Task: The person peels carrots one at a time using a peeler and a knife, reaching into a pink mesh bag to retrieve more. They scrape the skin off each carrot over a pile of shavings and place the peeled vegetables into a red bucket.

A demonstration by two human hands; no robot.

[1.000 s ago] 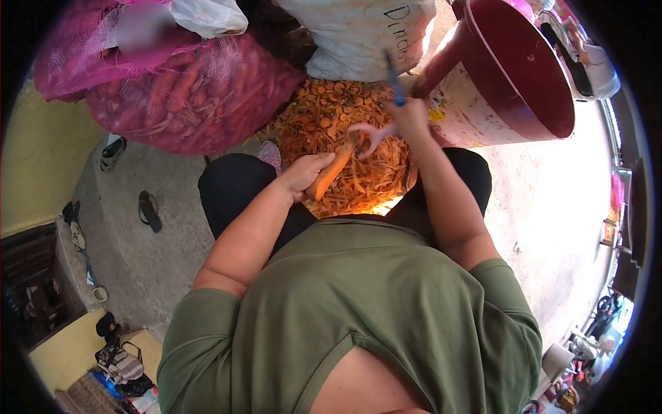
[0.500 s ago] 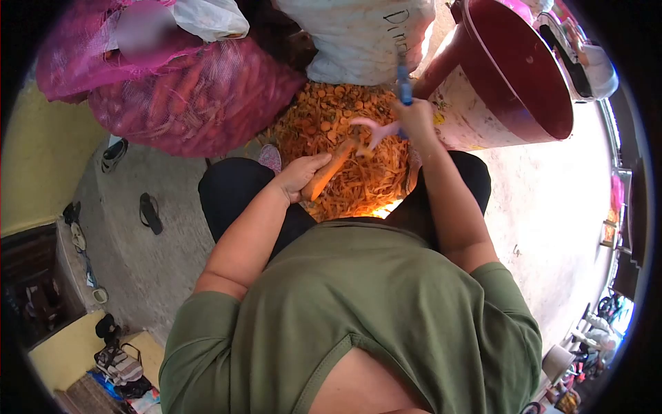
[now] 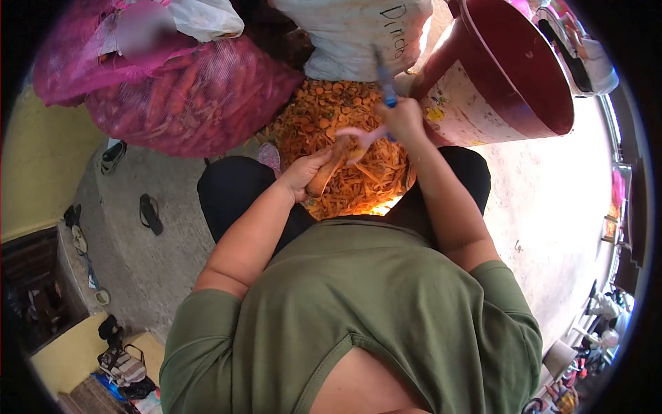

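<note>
Left hand (image 3: 302,176) fingers wrapped round long orange carrot (image 3: 329,165), above the orange peel heap (image 3: 331,110) on the floor. Right hand (image 3: 403,121) fingers closed on pink-headed blue-handled peeler (image 3: 365,136), blade at the carrot. Likely mid-peel; the stroke needs the carrot held steady.

The person is wearing an olive-green, short-sleeved T-shirt (image 3: 358,303) with a stitched neckband. Its sleeves are ending at the upper arms, well apart from the fingers, so both forearms are showing uncovered. The left hand (image 3: 307,172) and right hand (image 3: 403,121) are working bare. Black trousers (image 3: 231,193) are covering both legs, just behind the fingers. A pink shoe (image 3: 270,156) is showing near the left fingers.
</note>
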